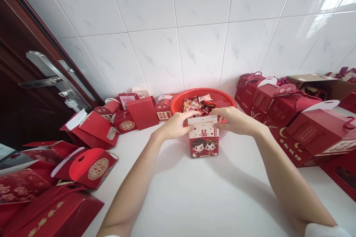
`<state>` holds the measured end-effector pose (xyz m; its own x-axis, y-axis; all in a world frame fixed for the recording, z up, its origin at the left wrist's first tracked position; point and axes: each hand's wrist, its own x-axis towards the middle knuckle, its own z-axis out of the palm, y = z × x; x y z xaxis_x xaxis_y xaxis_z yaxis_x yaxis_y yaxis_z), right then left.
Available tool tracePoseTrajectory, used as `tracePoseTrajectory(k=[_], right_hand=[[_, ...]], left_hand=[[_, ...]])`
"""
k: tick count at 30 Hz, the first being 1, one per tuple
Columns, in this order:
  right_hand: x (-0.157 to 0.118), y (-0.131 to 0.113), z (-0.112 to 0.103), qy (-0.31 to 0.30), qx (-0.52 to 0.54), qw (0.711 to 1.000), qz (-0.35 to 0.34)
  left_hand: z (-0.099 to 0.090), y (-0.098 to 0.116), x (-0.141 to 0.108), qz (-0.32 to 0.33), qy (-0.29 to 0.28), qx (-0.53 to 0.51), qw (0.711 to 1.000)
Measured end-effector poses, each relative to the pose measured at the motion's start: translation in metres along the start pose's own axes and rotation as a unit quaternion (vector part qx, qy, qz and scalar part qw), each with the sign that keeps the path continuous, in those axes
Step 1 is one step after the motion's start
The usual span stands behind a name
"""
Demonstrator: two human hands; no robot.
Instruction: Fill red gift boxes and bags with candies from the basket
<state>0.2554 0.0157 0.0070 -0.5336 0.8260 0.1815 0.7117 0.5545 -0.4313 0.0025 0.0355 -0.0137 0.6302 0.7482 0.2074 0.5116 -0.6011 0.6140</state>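
A small red and white candy box [204, 144] with two cartoon figures on its front stands upright on the white table [183, 200]. My left hand [178, 125] grips its upper left edge between thumb and fingers. On the opposite side, my right hand [236, 120] grips the upper right edge, thumb on the front. A white top flap [202, 119] stands up between the hands; the inside of the box is hidden. Just behind it sits a red plastic basket [225, 98] holding several wrapped candies [205, 100].
Red gift boxes [97, 168] crowd the left side, and more boxes [143, 113] line the wall. Stacked red boxes [317, 129] fill the right, near an open cardboard carton [311, 81]. A dark door [22, 55] with a metal handle [50, 81] is at far left.
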Motion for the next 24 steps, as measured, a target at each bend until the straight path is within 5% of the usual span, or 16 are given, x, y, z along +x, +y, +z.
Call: tracePoseTrajectory(k=[18,24], right_hand=[[0.008,0.004,0.012,-0.048,0.018,0.999,-0.010],[-0.009,0.003,0.035,0.020,0.033,0.999,0.009]], left_hand=[[0.003,0.004,0.001,-0.021,-0.043,-0.031,0.998],[0.008,0.006,0.003,-0.005,-0.048,-0.039,0.998]])
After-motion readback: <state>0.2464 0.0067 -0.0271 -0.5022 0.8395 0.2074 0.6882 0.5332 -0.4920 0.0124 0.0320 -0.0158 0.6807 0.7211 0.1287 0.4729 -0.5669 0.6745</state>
